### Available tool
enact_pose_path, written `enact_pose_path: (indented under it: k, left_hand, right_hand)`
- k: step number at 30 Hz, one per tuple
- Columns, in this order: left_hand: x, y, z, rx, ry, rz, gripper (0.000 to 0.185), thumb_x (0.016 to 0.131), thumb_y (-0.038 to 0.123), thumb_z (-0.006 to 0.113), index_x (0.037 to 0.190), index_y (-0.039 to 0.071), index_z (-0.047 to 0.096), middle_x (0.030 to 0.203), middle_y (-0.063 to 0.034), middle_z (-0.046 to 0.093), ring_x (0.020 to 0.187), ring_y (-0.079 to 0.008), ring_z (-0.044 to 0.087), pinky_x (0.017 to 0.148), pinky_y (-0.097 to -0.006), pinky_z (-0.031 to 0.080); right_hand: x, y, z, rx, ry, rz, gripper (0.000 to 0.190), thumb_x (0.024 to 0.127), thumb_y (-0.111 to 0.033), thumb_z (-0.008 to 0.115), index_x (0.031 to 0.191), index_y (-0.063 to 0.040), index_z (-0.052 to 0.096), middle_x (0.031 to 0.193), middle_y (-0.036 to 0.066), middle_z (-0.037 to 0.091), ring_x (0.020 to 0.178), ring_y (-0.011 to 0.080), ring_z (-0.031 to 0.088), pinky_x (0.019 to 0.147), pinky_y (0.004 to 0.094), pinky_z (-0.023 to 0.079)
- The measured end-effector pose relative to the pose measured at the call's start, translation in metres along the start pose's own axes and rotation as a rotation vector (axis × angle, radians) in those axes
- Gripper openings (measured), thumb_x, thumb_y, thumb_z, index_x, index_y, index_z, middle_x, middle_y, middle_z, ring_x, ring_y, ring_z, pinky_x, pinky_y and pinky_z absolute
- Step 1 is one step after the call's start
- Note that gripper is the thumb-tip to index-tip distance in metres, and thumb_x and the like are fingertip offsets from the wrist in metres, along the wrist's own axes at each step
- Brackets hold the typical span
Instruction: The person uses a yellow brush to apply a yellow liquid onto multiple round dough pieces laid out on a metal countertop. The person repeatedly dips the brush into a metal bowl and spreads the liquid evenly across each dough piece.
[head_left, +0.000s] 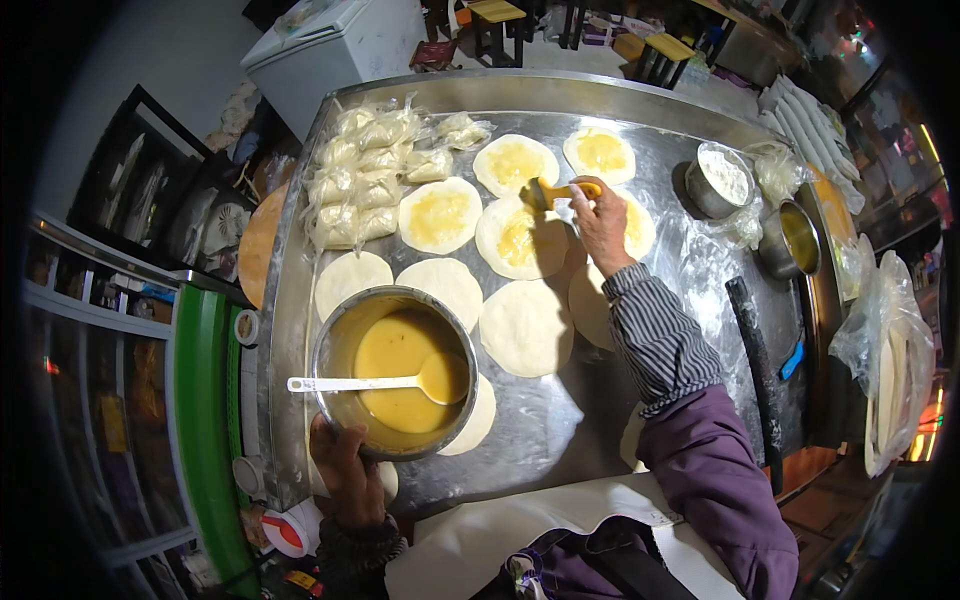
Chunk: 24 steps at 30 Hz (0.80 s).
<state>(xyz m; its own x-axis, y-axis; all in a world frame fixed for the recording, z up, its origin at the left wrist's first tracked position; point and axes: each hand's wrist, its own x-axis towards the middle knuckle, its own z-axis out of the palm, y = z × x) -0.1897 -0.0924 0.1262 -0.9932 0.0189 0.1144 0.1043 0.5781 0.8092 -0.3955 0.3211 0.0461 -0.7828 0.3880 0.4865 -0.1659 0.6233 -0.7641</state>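
Observation:
My left hand (349, 469) grips the lower rim of a steel pot (322, 345) that holds a yellow liquid (394, 346). A white spoon (352, 384) rests across the pot with its bowl in the liquid. My right hand (602, 221) is shut on the yellow handle of a brush (559, 193), whose dark end is over the upper right edge of a flat dough round (495, 240) with a yellow coating. Other coated rounds (440, 215) lie around it. Plain dough rounds (526, 328) lie nearer to me, some partly hidden by the pot and my right arm.
Plastic-wrapped dough portions (360, 172) fill the back left of the steel-topped table (540, 420). At right are a bowl of flour (721, 176), a metal pot of yellow liquid (795, 240), a dark rolling pin (754, 360) and a blue-handled tool (791, 361). The table has raised edges.

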Motion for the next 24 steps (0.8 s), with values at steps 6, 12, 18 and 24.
enact_pose_path:
  k: [6,12,18,24]
  left_hand:
    - [0.002,-0.026,0.012,-0.694,0.064,-0.522,0.049,0.070,-0.011,0.052,0.116,0.006,0.052,0.135,-0.0251,0.039,0.127,-0.0396,0.037,0.107,-0.0474,0.027]
    - [0.012,0.019,0.014,-0.716,0.110,-0.451,0.033,0.073,-0.003,0.054,0.105,0.006,0.052,0.111,-0.0112,0.050,0.099,-0.0214,0.048,0.084,-0.0321,0.037]
    - [0.024,0.058,0.021,-0.824,0.238,-0.504,0.019,0.075,0.001,0.056,0.092,0.008,0.053,0.082,0.0019,0.055,0.067,-0.0037,0.049,0.054,-0.0183,0.038]
    - [0.019,0.039,0.017,-0.728,0.211,-0.529,0.022,0.074,-0.001,0.056,0.093,0.008,0.053,0.081,0.0021,0.055,0.059,-0.0031,0.047,0.047,-0.0171,0.036]
  right_hand:
    - [-0.018,-0.019,-0.041,-0.192,-0.279,-0.357,0.011,0.084,-0.015,0.066,0.094,-0.012,0.066,0.083,0.005,0.064,0.081,0.0221,0.057,0.080,0.0366,0.036]
    - [-0.026,-0.040,-0.066,-0.218,-0.421,-0.383,0.014,0.081,-0.015,0.066,0.094,-0.012,0.066,0.085,0.006,0.063,0.085,0.0230,0.057,0.084,0.0378,0.035]
    - [-0.029,-0.055,-0.069,-0.202,-0.523,-0.393,0.017,0.079,-0.013,0.066,0.096,-0.012,0.064,0.086,0.005,0.062,0.088,0.0217,0.055,0.087,0.0383,0.034]
    - [-0.023,-0.063,-0.048,-0.345,-0.643,-0.619,0.022,0.078,-0.021,0.069,0.099,-0.014,0.062,0.083,0.002,0.058,0.089,0.0203,0.054,0.090,0.0392,0.033]
